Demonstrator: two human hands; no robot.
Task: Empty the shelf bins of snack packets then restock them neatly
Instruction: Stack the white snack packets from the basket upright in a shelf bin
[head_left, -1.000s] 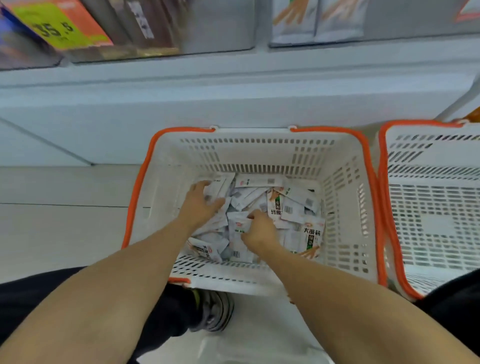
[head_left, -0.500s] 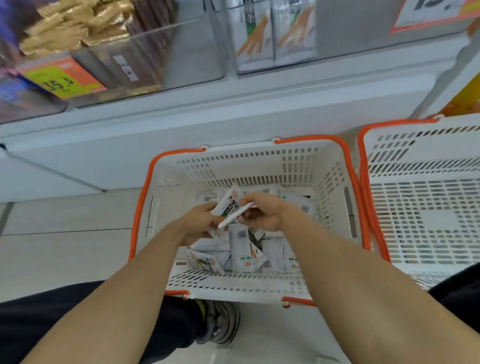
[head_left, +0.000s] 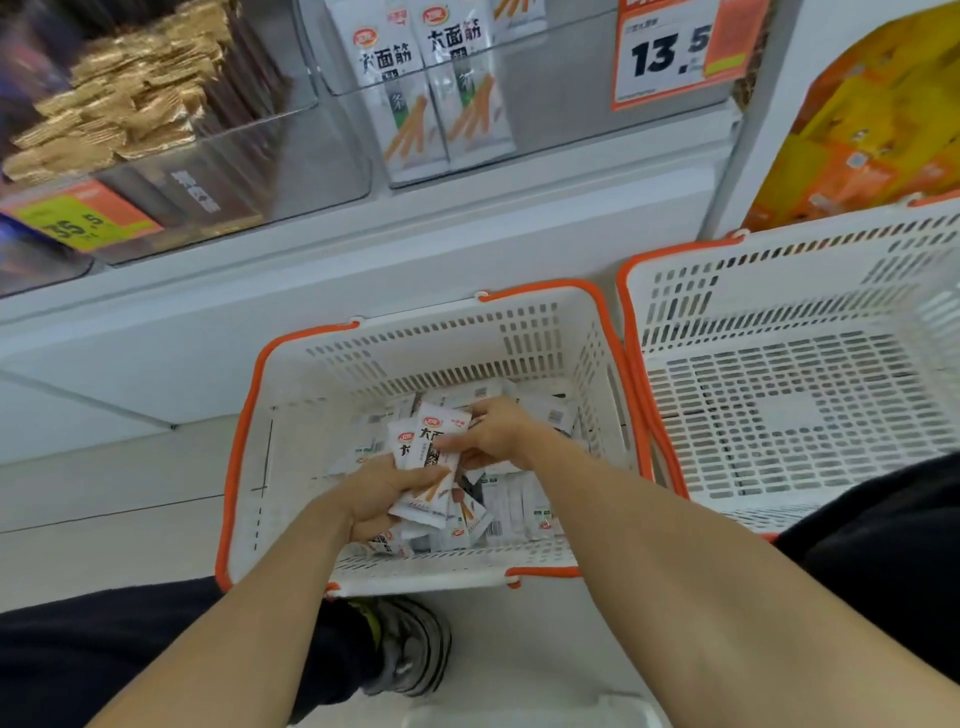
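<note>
White packets pinched between both hands' fingers, seemingly over basket.

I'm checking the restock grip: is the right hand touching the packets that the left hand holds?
Touching. The head view shows the right hand with fingertips laid on the front of the packets gripped by the left hand over the basket.

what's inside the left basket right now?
Inside the left basket: a loose pile of white snack packets. The left hand and right hand hold a few packets above the pile. Packets beneath the hands are hidden.
</note>
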